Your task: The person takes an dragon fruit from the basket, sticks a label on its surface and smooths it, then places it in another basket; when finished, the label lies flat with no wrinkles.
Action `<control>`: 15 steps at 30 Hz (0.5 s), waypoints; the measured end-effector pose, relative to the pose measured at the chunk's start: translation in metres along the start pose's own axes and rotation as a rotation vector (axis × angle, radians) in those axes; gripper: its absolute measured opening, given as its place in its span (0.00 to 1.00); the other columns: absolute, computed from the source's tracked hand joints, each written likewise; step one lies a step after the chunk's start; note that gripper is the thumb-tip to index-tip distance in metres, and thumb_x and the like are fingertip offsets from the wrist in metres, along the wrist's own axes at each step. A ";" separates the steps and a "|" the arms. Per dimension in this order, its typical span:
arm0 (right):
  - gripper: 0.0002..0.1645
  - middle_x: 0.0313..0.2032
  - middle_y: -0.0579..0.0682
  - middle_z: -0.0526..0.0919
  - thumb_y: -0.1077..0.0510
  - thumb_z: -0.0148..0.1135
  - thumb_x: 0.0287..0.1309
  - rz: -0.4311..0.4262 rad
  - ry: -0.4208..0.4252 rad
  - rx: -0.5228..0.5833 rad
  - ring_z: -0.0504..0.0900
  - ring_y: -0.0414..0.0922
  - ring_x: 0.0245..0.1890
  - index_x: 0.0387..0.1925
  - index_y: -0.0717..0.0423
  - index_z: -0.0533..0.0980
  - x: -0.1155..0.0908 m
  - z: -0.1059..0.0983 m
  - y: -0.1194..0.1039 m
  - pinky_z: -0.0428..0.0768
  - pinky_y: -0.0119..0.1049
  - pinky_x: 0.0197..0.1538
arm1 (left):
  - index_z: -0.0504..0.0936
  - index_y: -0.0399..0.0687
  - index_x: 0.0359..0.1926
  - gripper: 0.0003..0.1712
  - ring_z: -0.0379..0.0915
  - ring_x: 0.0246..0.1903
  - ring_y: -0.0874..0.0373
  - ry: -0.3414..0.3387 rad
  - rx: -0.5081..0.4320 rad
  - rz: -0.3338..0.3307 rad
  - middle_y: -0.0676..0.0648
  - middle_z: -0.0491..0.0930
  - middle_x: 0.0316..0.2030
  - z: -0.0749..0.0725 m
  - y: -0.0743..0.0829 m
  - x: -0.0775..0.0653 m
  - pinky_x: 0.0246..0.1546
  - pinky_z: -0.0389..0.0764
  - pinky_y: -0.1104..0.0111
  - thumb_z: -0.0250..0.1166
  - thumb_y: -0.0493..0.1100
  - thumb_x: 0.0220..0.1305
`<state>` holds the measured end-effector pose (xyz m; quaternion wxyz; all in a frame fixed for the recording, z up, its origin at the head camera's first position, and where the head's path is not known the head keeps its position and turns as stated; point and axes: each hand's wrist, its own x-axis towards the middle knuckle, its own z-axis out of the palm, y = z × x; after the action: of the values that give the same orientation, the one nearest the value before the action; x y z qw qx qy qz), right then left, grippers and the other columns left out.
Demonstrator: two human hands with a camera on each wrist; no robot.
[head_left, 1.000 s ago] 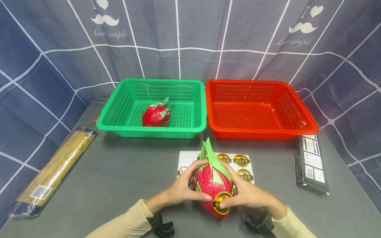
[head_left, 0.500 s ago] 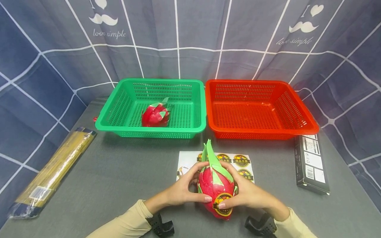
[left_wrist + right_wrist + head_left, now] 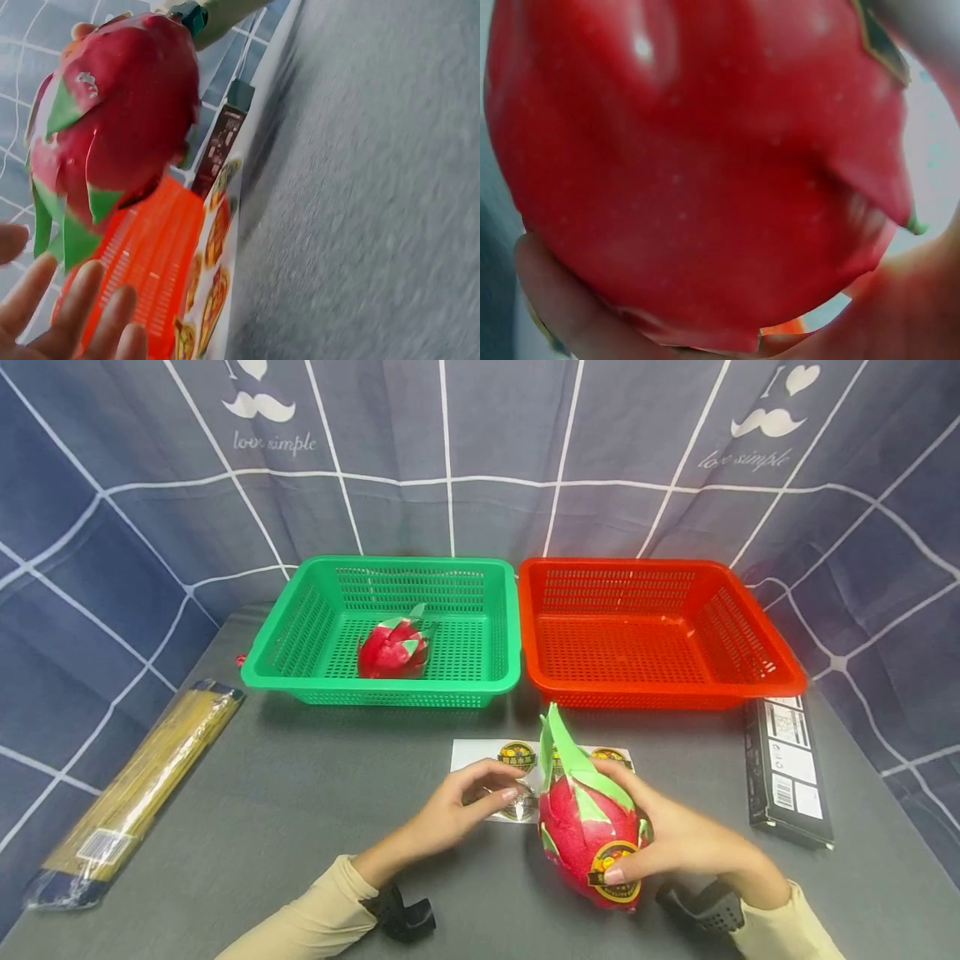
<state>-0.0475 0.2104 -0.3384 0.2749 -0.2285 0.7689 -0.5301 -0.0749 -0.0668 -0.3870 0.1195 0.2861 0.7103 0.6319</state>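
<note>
A red dragon fruit (image 3: 570, 818) with green leaf tips bears a round black-and-gold sticker (image 3: 615, 870). My right hand (image 3: 675, 839) grips it from the right, its thumb lying on the sticker. In the right wrist view the fruit (image 3: 697, 165) fills most of the picture, with fingers curled round its underside. My left hand (image 3: 442, 814) is apart from the fruit, its fingers loosely bent with nothing between them. In the left wrist view a gap shows between those fingers (image 3: 75, 300) and the fruit (image 3: 124, 112). Beneath the hands lies a white sticker sheet (image 3: 468, 753), partly hidden.
A green basket (image 3: 382, 685) holding another dragon fruit (image 3: 393, 649) stands at the back, beside a red basket (image 3: 660, 689). To the left lies a plastic-wrapped pack of yellowish sticks (image 3: 142, 785). A black-and-white box (image 3: 787, 772) lies at the right.
My left hand has let go of the dragon fruit and drawn back slightly left. My right hand has carried the fruit to the right, uncovering more of the sticker sheet's left part.
</note>
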 end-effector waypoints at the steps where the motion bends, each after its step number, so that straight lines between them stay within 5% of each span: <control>1: 0.57 0.54 0.63 0.62 0.63 0.69 0.41 -0.010 0.020 -0.009 0.76 0.39 0.46 0.67 0.45 0.44 -0.002 -0.004 -0.001 0.79 0.36 0.43 | 0.74 0.33 0.49 0.16 0.78 0.40 0.48 0.023 -0.016 -0.002 0.36 0.80 0.41 -0.002 0.000 0.002 0.40 0.78 0.68 0.57 0.37 0.61; 9: 0.58 0.52 0.52 0.64 0.67 0.66 0.42 -0.040 0.169 -0.063 0.75 0.37 0.45 0.68 0.44 0.43 -0.012 -0.043 -0.018 0.80 0.37 0.39 | 0.74 0.32 0.50 0.15 0.78 0.41 0.42 0.177 0.060 0.040 0.34 0.81 0.40 -0.008 0.012 0.032 0.42 0.78 0.65 0.55 0.32 0.61; 12: 0.54 0.53 0.49 0.64 0.67 0.62 0.45 -0.019 0.204 -0.028 0.73 0.38 0.47 0.68 0.41 0.43 -0.010 -0.061 -0.026 0.80 0.38 0.40 | 0.70 0.36 0.57 0.21 0.75 0.47 0.42 0.216 0.111 0.054 0.35 0.78 0.47 -0.004 0.025 0.046 0.46 0.77 0.59 0.55 0.33 0.61; 15: 0.50 0.53 0.49 0.65 0.67 0.58 0.49 0.001 0.258 -0.004 0.72 0.40 0.48 0.67 0.38 0.45 -0.002 -0.079 -0.034 0.80 0.39 0.41 | 0.63 0.45 0.64 0.27 0.71 0.54 0.45 0.230 0.165 0.039 0.41 0.71 0.57 -0.001 0.021 0.062 0.49 0.75 0.59 0.55 0.39 0.63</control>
<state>-0.0966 0.2543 -0.2835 0.1736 -0.1584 0.7992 -0.5533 -0.1198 -0.0321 -0.3547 0.0009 0.2344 0.7632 0.6021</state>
